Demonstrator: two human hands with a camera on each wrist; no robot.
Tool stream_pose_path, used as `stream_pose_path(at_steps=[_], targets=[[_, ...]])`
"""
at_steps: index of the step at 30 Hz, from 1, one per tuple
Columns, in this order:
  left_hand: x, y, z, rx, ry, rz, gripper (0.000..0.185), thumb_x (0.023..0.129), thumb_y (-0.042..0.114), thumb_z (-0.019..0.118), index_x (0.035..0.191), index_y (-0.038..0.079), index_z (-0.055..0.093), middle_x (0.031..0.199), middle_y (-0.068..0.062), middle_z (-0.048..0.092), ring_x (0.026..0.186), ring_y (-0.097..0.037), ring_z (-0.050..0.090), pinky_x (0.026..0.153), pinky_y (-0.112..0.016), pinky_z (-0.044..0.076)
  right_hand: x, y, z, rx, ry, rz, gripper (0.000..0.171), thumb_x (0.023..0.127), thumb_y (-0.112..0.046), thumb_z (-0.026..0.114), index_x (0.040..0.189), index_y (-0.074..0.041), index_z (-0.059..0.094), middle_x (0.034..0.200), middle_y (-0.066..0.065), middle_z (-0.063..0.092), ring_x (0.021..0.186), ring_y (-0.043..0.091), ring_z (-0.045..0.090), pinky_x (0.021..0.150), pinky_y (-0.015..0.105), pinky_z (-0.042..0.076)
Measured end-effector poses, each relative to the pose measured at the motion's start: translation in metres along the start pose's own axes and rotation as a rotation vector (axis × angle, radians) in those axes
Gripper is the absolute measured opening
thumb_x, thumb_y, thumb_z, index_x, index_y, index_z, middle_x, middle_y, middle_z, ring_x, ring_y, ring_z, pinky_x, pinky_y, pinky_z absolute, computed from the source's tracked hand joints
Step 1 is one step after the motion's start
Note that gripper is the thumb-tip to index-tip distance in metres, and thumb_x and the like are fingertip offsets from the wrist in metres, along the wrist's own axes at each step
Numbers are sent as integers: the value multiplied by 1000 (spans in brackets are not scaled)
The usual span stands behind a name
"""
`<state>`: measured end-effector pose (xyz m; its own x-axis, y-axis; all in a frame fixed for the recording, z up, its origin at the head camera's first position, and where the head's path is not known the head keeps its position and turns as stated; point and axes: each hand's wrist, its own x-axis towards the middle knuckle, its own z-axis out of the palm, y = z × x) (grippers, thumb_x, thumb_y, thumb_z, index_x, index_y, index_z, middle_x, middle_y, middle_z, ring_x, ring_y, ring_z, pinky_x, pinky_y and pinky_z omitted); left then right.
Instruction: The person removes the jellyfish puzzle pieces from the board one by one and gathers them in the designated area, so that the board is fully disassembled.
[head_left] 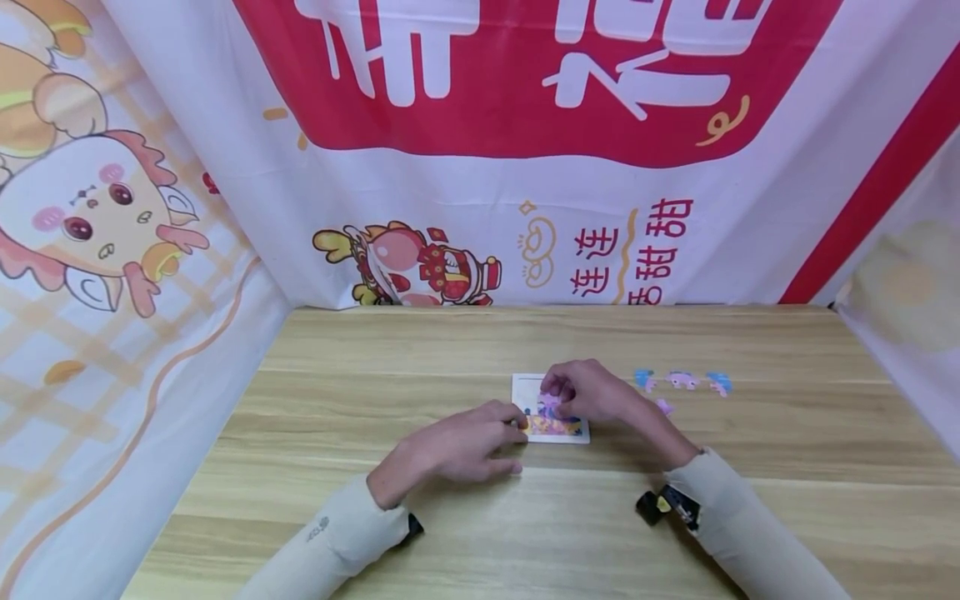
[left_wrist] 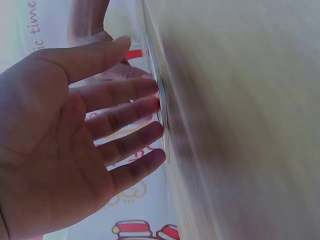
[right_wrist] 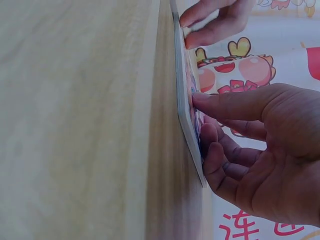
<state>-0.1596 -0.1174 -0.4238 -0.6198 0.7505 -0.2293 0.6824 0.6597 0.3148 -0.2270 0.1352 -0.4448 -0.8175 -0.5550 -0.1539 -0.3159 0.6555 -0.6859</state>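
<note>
Both my hands worked at a small puzzle board [head_left: 525, 387] lying mid-way on the wooden surface [head_left: 375, 392], left hand [head_left: 457, 446] with relaxed fingers steadying its edge, right hand [head_left: 588, 392] pressing a piece down, printed banners [head_left: 480, 167] walling the room.

White-bordered puzzle board [head_left: 525, 387] (orange, purple picture); pale wood-grain table [head_left: 375, 400]; blue-pink loose pieces [head_left: 681, 380].

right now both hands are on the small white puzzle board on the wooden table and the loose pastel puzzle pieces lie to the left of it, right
Not quite. The loose pastel puzzle pieces lie to the right of the small white puzzle board, beyond the right hand, as the head view shows. The left hand touches the board's left edge on the wooden table.
</note>
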Motion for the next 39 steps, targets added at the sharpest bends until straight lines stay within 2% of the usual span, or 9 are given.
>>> stream_pose_path(at_steps=[7, 14, 22, 29, 39], targets=[[10, 7, 1, 32, 1, 56, 49, 107, 42, 65, 149, 16, 65, 165, -2, 50, 153, -21, 46, 126, -38, 44, 0, -1, 0, -10, 10, 8, 33, 89, 2, 82, 120, -5, 74, 99, 4, 71, 92, 14, 65, 83, 29, 60], [12, 8, 1, 6, -11, 48, 49, 107, 40, 66, 150, 16, 65, 164, 0, 51, 152, -19, 47, 124, -37, 46, 0, 0, 0, 5, 6, 12, 28, 90, 2, 81, 114, -9, 73, 100, 2, 71, 92, 15, 66, 84, 31, 60], [11, 6, 1, 0, -20, 73, 52, 107, 39, 66, 153, 14, 61, 168, -2, 48, 155, -21, 43, 128, -38, 42, 0, 1, -3, 39, 19, 12, 16, 101, -3, 70, 111, -15, 72, 100, 1, 70, 93, 16, 64, 86, 33, 57], [11, 5, 1, 1, -32, 72, 55, 108, 40, 64, 155, 14, 58, 170, -2, 45, 157, -22, 42, 129, -40, 40, -3, -1, -7, 89, 19, -20, 16, 101, 1, 67, 109, -12, 73, 97, 4, 70, 91, 17, 63, 83, 32, 54], [11, 6, 0, -1, -44, 68, 56, 108, 40, 64, 156, 14, 57, 170, -3, 44, 157, -23, 41, 130, -40, 39, -10, 7, -13, 122, 6, -39, 14, 101, -2, 67, 110, -12, 73, 98, 3, 71, 92, 17, 64, 83, 31, 55]])
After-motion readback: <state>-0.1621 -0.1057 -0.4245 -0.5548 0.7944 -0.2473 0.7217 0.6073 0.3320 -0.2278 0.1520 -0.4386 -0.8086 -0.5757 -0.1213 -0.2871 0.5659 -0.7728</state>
